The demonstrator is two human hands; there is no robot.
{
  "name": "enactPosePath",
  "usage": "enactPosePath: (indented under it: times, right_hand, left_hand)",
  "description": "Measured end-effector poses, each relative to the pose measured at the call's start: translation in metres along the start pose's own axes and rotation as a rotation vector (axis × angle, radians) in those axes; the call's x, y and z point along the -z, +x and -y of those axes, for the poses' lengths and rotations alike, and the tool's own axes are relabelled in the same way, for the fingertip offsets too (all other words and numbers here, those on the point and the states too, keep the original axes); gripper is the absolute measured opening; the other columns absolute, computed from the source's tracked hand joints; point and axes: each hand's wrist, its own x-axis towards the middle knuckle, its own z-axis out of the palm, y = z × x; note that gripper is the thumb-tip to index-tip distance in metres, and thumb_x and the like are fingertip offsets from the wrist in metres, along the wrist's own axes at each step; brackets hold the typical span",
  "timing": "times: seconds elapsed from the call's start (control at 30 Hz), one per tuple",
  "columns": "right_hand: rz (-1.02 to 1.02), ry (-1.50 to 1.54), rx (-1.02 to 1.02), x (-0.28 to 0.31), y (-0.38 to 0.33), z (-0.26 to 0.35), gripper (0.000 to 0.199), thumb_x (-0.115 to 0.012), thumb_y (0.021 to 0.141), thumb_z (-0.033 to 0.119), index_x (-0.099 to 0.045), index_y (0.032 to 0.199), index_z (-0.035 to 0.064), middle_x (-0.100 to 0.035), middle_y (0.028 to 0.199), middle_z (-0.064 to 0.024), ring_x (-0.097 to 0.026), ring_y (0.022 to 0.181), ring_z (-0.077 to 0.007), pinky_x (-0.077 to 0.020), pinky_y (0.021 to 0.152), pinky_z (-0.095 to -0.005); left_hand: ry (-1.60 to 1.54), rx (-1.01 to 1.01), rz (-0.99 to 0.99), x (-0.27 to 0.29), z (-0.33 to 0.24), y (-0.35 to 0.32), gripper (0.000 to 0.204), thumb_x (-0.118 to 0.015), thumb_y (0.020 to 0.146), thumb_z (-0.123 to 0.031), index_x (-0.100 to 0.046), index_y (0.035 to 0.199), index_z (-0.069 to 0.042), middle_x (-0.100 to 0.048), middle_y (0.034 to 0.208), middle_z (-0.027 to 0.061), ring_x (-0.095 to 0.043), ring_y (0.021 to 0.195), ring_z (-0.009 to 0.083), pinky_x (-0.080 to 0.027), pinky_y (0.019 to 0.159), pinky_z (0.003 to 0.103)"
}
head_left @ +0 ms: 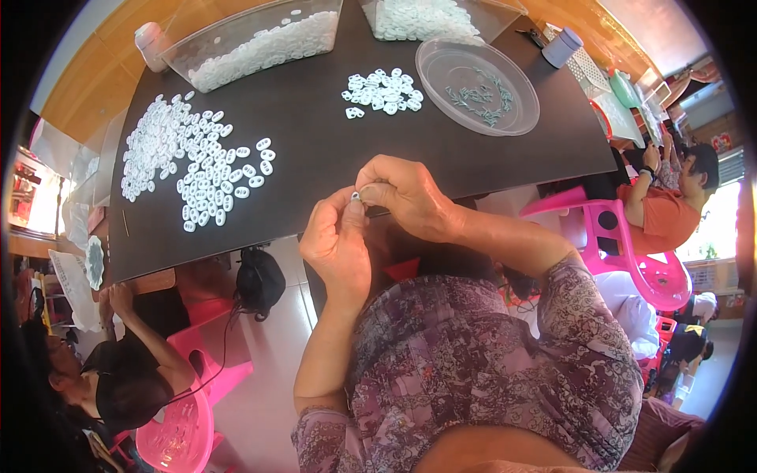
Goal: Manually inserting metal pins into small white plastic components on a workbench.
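Note:
My left hand (341, 235) and my right hand (412, 197) meet just over the table's near edge, fingertips pinched together. Between them is a small white oval piece (356, 195), mostly covered by the fingers. On the dark table (300, 150) lies a small pile of white pieces with holes (382, 91), farther off. Right of that pile, a round clear plastic dish (516, 110) holds small grey-green slivers (482, 96). To the left spreads a large heap of white oval pieces (158, 142), with more ovals (209, 185) scattered nearer.
Two clear bins (260, 59) (426, 20) of white pieces stand at the back. A white bottle (151, 46) is far left, a grey-lidded container (562, 47) far right. People sit at left (126, 370) and right (670, 205), with pink chairs (185, 426) (631, 236). A black bag (259, 282) hangs below the table.

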Motion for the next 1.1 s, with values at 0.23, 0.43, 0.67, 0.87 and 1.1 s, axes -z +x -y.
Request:
enactPosePath:
  times: [0.23,0.43,0.67,0.87,1.1]
  right_hand:
    - [0.097,0.063,-0.183,0.006,0.0,0.011,0.012,-0.054,0.084,0.007,-0.057,0.089,-0.0033,-0.06,0.081,-0.0051,-0.055,0.077,-0.0086,-0.0465,0.068,-0.0247]
    - [0.088,0.023,-0.083,0.001,0.003,0.002,0.01,-0.053,0.084,0.006,-0.055,0.085,-0.0035,-0.058,0.078,-0.0049,-0.055,0.073,-0.009,-0.0466,0.066,-0.0246]
    - [0.05,0.042,-0.092,-0.008,0.006,-0.003,0.008,-0.051,0.082,0.004,-0.053,0.081,-0.0029,-0.056,0.076,-0.0055,-0.054,0.071,-0.0103,-0.0471,0.064,-0.0266]
    - [0.001,0.041,-0.043,-0.009,0.007,0.001,0.008,-0.051,0.083,0.005,-0.054,0.08,-0.0029,-0.056,0.074,-0.0053,-0.054,0.07,-0.0102,-0.0465,0.063,-0.0262]
    - [-0.226,-0.421,0.146,0.036,0.053,-0.017,0.014,-0.057,0.08,0.009,-0.062,0.09,0.0002,-0.064,0.084,-0.0125,-0.061,0.079,-0.0217,-0.0467,0.072,-0.0312]
  left_hand:
    - [-0.319,0.23,-0.024,0.003,-0.002,0.0,0.012,-0.057,0.085,0.0,-0.061,0.094,0.006,-0.06,0.079,0.004,-0.053,0.064,0.0069,-0.043,0.054,0.019]
    - [-0.262,0.198,-0.01,0.004,-0.002,0.0,0.011,-0.056,0.085,0.002,-0.062,0.093,0.005,-0.058,0.078,0.0023,-0.051,0.064,0.006,-0.041,0.056,0.019]
    - [-0.118,0.079,-0.039,0.003,0.002,0.001,0.008,-0.057,0.085,0.001,-0.063,0.089,0.005,-0.057,0.077,0.0019,-0.049,0.062,0.0063,-0.04,0.055,0.02]
    - [-0.182,0.146,-0.02,0.004,-0.001,0.007,0.009,-0.057,0.085,0.001,-0.062,0.092,0.005,-0.058,0.076,0.0032,-0.051,0.062,0.007,-0.042,0.053,0.02]
    - [-0.361,0.256,-0.036,0.004,0.011,0.022,0.012,-0.06,0.085,-0.004,-0.062,0.094,0.005,-0.062,0.076,0.0067,-0.054,0.06,0.0089,-0.045,0.053,0.02]
